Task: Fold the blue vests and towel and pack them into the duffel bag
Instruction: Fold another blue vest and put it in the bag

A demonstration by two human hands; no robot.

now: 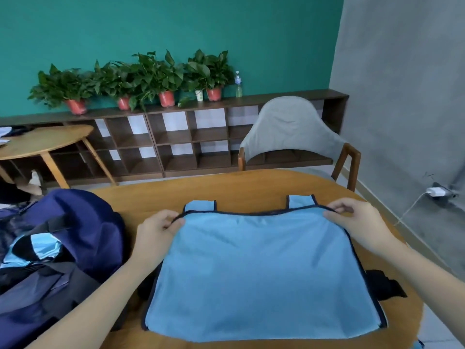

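Blue vest [256, 273] lies flat; left hand [158, 230] and right hand [352, 217] apparently pinch its far edge.

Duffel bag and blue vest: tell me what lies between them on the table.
In the head view, only the left hand and its forearm lie between the duffel bag and the blue vest, above a bare strip of table.
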